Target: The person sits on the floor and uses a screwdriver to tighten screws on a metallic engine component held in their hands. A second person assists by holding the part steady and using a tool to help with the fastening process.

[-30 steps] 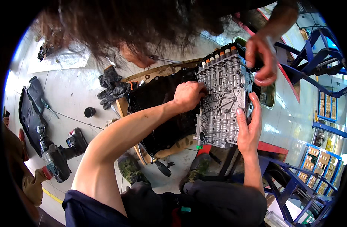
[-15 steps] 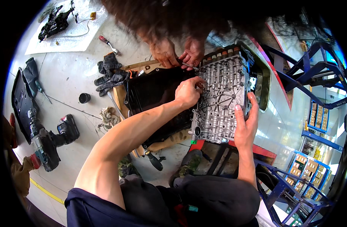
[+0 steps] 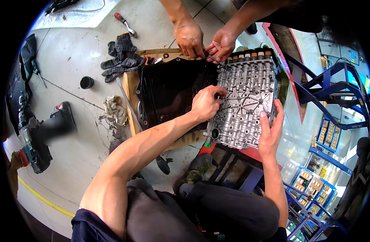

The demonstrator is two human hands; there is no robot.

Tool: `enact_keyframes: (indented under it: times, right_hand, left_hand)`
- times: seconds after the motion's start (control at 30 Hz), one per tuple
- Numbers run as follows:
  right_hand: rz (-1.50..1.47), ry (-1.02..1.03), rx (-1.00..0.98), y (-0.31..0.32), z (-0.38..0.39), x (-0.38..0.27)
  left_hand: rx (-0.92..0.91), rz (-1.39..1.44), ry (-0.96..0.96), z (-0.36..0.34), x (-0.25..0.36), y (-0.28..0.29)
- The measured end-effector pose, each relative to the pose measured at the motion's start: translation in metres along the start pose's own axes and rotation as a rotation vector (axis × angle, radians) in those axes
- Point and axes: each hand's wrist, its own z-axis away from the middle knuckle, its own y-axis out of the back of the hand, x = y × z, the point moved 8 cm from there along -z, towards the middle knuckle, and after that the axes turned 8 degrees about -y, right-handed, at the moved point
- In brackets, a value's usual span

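A silver transmission valve body [image 3: 243, 107], full of channels and bolt heads, lies tilted beside a black oil pan [image 3: 173, 94]. My left hand [image 3: 207, 104] is at its left edge, fingers curled in and closed; what the fingertips pinch is hidden. My right hand [image 3: 270, 131] grips the right edge, thumb on the top face and fingers along the side. At the far edge, a co-worker's left hand [image 3: 221, 45] and right hand [image 3: 189, 37] hold a thin dark tool [image 3: 214, 59] by the solenoids [image 3: 249, 56] with orange, white and brown ends.
Cardboard [image 3: 131, 103] lies under the pan. Left on the floor are grey gloves [image 3: 120, 58], a ratchet [image 3: 126, 25], a black cup [image 3: 87, 82], a crumpled rag [image 3: 115, 109] and a power tool [image 3: 33, 143]. Blue metal frames [image 3: 334, 86] stand at the right.
The view has shifted, and the co-worker's head has left it, showing the forearms. My hands stay on the valve body in much the same places.
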Motion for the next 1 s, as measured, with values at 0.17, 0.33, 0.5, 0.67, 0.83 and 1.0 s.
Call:
enact_keyframes:
  times: [0.17,0.33,0.5,0.67,0.83,1.0]
  right_hand:
    - [-0.070,-0.046,-0.004,0.002,-0.001,-0.002]
    - [-0.100,-0.079,0.004,0.003,-0.001,-0.004]
    - [-0.105,-0.064,0.009,0.001,-0.001,-0.006]
    - [-0.096,-0.078,0.021,0.002,0.000,-0.003]
    - [-0.087,-0.041,0.021,0.002,-0.001,-0.002]
    - [-0.117,-0.064,0.025,0.003,0.000,0.002]
  left_hand:
    - [-0.200,-0.059,0.293,0.000,-0.004,-0.004]
    - [-0.040,0.004,0.070,0.002,0.010,-0.001]
    - [-0.082,-0.026,0.139,-0.002,0.006,-0.003]
    - [-0.071,-0.041,0.276,-0.001,0.015,0.000]
    - [-0.023,-0.029,0.067,-0.001,0.012,-0.003]
    - [-0.116,-0.114,0.224,-0.003,0.011,-0.005]
